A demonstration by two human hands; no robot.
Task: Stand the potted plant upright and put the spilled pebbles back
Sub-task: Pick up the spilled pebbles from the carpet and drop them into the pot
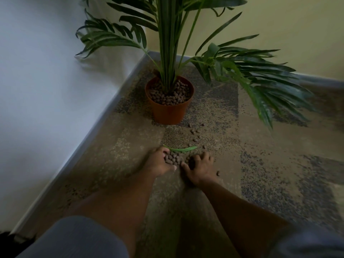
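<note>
Head view: left grip (pixel 160 163) cupping pebbles (pixel 172 158), right grip (pixel 199 167) clawed over floor pebbles, pot (pixel 169 110) upright.

A single wide-angle view comes from the person's head, looking forward and steeply down at the mottled brown and grey carpeted floor (pixel 214 183). Both bare forearms reach away from the lower edge, so the left hand (pixel 160 162) and right hand (pixel 200 169) sit near the middle, close to the lens. Further off, in the upper half, stands the terracotta-coloured plastic pot (pixel 170 110) in the room's corner, where a white wall (pixel 46 71) meets a pale yellow wall (pixel 288 25). Edges bend and blur.
</note>
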